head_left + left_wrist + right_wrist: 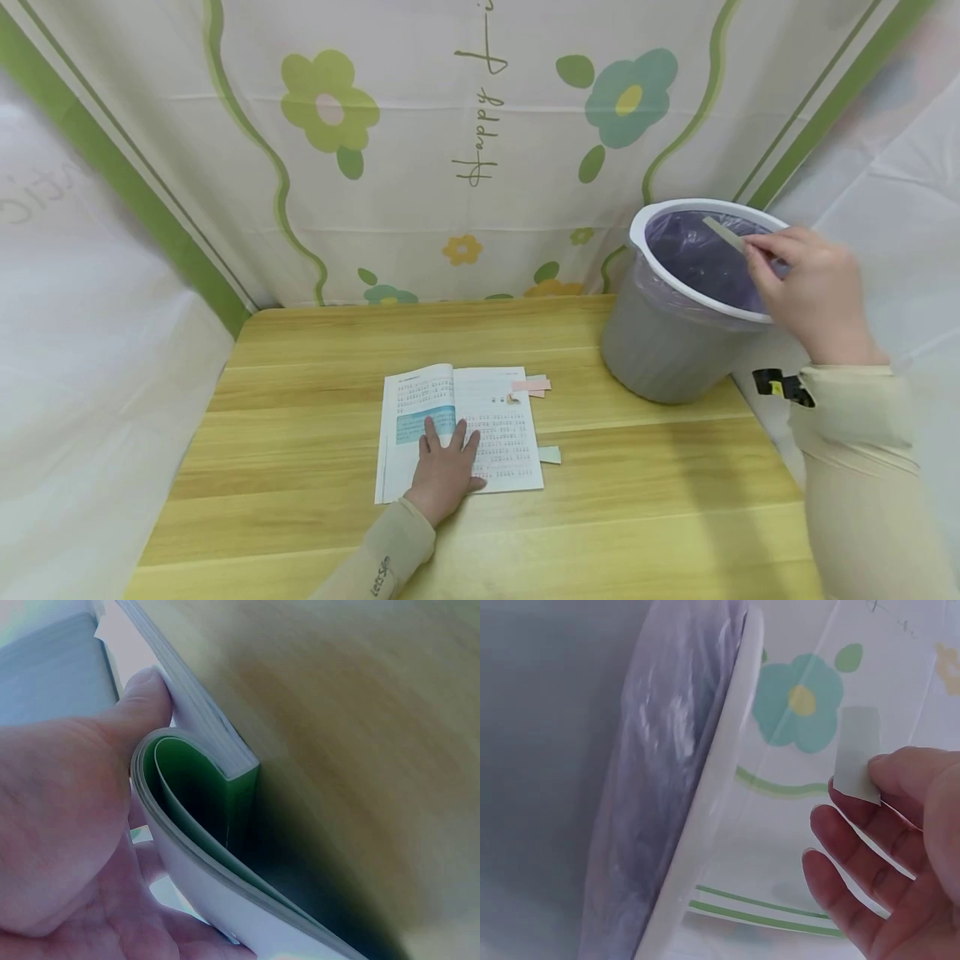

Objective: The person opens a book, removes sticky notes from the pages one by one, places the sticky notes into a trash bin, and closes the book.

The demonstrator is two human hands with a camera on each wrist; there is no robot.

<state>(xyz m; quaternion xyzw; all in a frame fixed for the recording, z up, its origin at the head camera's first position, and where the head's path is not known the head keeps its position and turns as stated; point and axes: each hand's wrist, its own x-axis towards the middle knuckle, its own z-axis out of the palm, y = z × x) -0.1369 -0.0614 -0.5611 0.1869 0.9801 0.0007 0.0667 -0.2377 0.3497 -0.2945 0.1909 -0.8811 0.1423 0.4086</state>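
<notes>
An open book (495, 450) lies on the wooden table, with pink sticky tabs (534, 384) and a pale green sticky tab (550, 455) jutting from its right edge. My left hand (442, 477) rests on its pages near the spine, fingers spread. In the left wrist view the thumb presses one side of the book (247, 889), whose cover bows up at the spine. My right hand (813, 287) is over the rim of the trash can (667, 350), pinching a pale green sticky tab (857, 754) between thumb and index finger. The other fingers are loosely bent.
The grey trash can has a white rim and a purple bag liner (667, 750), and stands at the table's right edge. Behind the table (300, 400) hangs a flowered cloth (420, 108). A black strap (780, 386) is at the right wrist.
</notes>
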